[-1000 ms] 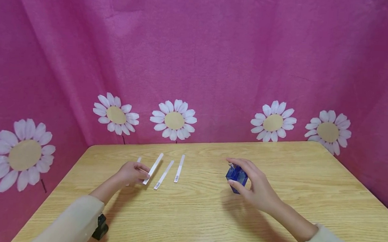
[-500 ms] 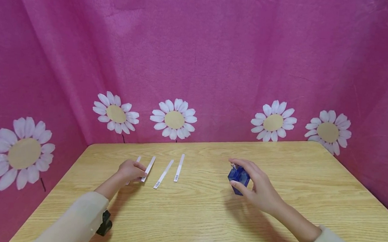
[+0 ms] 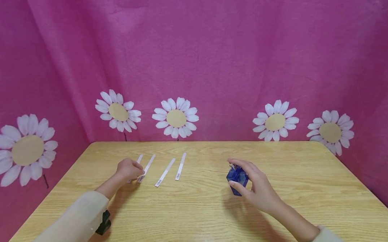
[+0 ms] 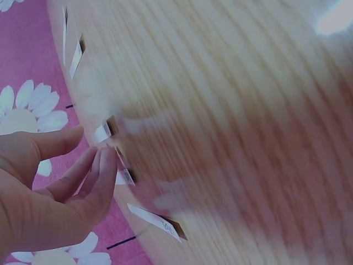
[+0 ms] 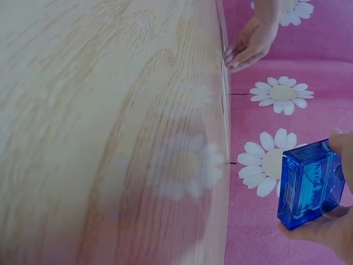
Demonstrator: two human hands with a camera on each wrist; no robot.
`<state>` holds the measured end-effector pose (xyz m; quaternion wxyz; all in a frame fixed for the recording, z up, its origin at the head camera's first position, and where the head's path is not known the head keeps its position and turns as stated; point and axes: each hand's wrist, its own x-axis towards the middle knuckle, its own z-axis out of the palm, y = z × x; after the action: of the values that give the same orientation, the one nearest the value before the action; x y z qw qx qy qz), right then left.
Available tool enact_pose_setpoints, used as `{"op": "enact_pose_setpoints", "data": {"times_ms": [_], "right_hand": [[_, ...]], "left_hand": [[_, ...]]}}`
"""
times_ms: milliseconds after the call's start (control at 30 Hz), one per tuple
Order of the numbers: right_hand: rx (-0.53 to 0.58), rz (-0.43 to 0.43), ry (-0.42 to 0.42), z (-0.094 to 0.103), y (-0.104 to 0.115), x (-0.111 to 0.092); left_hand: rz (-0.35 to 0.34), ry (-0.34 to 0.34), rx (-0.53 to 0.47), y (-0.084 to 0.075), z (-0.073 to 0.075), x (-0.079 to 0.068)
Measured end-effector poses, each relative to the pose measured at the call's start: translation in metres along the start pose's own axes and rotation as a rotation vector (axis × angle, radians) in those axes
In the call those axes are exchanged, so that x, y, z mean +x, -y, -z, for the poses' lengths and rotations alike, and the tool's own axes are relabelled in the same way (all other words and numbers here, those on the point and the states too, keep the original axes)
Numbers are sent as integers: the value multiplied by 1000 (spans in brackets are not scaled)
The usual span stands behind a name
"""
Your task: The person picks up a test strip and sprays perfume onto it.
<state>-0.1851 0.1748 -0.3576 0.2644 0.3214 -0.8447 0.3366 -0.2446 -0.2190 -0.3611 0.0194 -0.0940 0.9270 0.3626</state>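
My right hand (image 3: 256, 187) grips a blue glass perfume bottle (image 5: 309, 187) between thumb and fingers, held above the right part of the table. Faint lettering shows on its side in the right wrist view. Toward the left, my left hand (image 3: 130, 170) is at the lower end of a white paper test strip (image 3: 148, 164). In the left wrist view its thumb (image 4: 66, 142) stands apart from the straight fingertips. Left of that strip another strip (image 3: 140, 158) is partly covered by the hand. Two more strips, one slanted (image 3: 165, 172) and one steeper (image 3: 180, 166), lie to the right, with printed labels at their near ends.
Everything lies on a glossy wooden table (image 3: 190, 214) that reflects light at its front. A magenta curtain (image 3: 199, 63) with large white daisies hangs behind the table and at both sides. A black wrist camera (image 3: 103, 222) sits under the left sleeve.
The strip raised in my left hand came down onto the table beside the leftmost strip, its near end shifting left. My right hand and the perfume bottle have stayed nearly in place.
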Motion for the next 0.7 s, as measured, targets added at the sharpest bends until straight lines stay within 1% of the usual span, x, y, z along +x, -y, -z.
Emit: {"op": "enact_pose_setpoints", "data": {"times_ms": [100,200,333,467,567,700], "right_hand": [[-1,1,-4,-1,0,-1],[2,-9,-5,-1,1,-2],[4,-18,-1,0,3,-2],[7,-14,3,0,3,-1],[14,-14,6,1,2,-1],[33,-26,6,1,2,-3]], "left_hand": [[-93,-24,59,-1,-3,-1],[-173,-25,86,-4,-7,-2],[-199,18,49,-9,-14,-4],[-244,69,16,-12,-22,-6],[-304,96,31,-14,-28,-8],[-345,114,61,-17,-34,-9]]}}
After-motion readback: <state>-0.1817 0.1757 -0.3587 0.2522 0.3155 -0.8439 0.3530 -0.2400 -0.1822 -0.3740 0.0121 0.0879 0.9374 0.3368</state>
